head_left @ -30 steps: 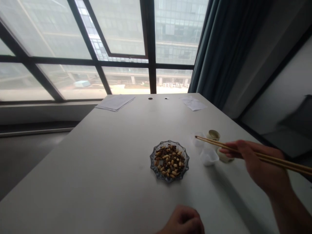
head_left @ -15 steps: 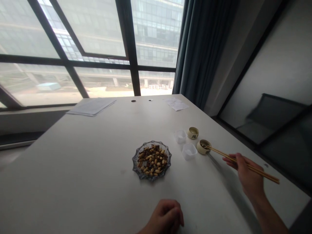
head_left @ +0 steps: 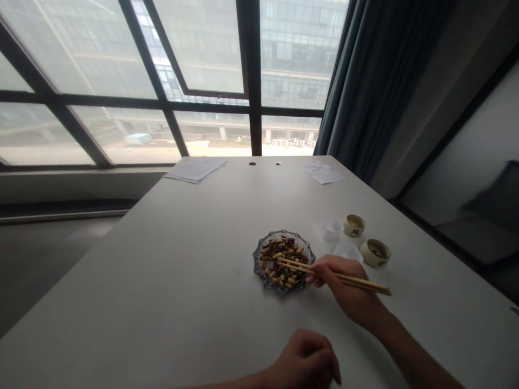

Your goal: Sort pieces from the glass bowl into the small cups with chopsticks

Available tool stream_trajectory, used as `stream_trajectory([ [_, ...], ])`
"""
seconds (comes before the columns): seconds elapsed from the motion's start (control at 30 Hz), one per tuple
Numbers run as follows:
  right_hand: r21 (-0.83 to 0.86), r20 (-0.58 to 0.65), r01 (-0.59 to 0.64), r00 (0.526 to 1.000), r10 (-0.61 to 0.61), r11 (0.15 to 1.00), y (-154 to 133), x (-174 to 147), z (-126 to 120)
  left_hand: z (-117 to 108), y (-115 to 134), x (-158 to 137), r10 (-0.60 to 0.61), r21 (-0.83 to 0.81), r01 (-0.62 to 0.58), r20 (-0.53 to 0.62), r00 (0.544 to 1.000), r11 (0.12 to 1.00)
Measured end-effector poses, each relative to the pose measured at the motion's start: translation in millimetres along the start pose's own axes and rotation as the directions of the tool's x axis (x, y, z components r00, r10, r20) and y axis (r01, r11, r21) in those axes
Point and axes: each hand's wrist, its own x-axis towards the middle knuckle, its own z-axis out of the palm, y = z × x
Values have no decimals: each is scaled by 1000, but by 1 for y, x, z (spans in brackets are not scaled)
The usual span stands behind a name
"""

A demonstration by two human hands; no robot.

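My right hand [head_left: 351,283] grips a pair of wooden chopsticks [head_left: 371,285], whose tips reach into the nuts and dark seeds [head_left: 284,256] in a scalloped glass bowl [head_left: 258,266]. Whether the tips pinch a piece, I cannot make out. Near the table's front lies my left hand [head_left: 308,361], its fingers curled in and apparently around nothing. Just behind my right hand is a clear plastic cup [head_left: 347,250], partly covered by it. Beside that cup stands a small beige ceramic cup [head_left: 375,259] with some dark pieces inside.
Farther back are a second clear plastic cup [head_left: 331,230] and another beige cup [head_left: 354,231] with a black character on it. Paper sheets lie at the far left [head_left: 197,169] and far right [head_left: 323,173] of the white table [head_left: 174,259]. Windows and a dark curtain [head_left: 360,81] stand beyond.
My right hand has carried the chopsticks leftward from the nearer beige cup to the glass bowl. The view has turned a little left. The left hand stays curled on the table.
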Motion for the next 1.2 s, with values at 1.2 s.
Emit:
stream_trajectory([
  [1.2,-60,85,-43,995,49,997,20,8,42,-2,2,0,32,28,-32,15,999,999],
])
